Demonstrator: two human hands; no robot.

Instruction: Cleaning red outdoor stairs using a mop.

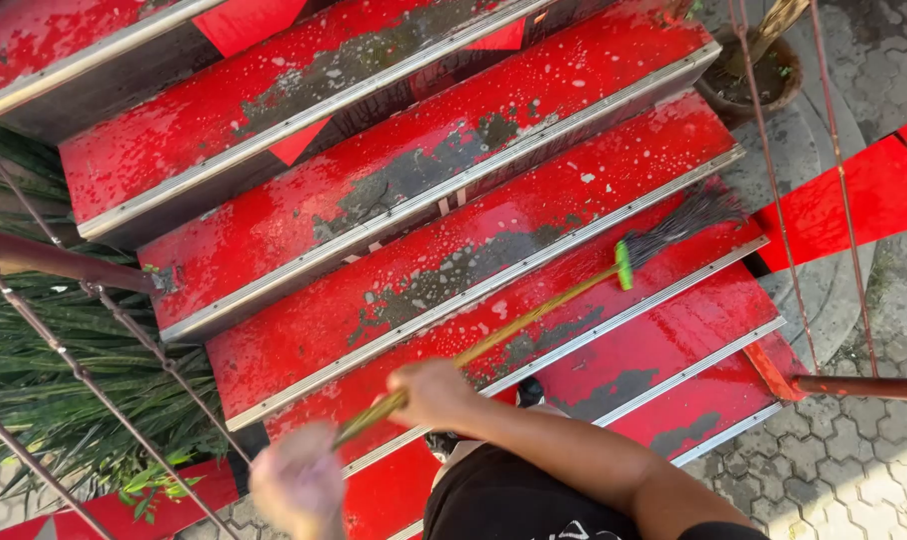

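Observation:
My right hand point(434, 392) grips the yellow handle of a broom point(534, 312) near its lower end, with my forearm reaching in from the bottom right. The handle runs up and right to a green collar point(624, 264) and dark bristles point(689, 218), which rest on a wet red stair tread point(454, 250). My left hand point(299, 485) is motion-blurred at the bottom left, closed in a fist at the near end of the handle.
Red stairs with worn grey patches and metal edge strips point(494, 280) descend away from me. Brown rails with thin cables point(94, 300) flank both sides. Green plants point(44, 380) are at the left, a plant pot point(749, 80) at the top right, and grey paving point(864, 440) at the right.

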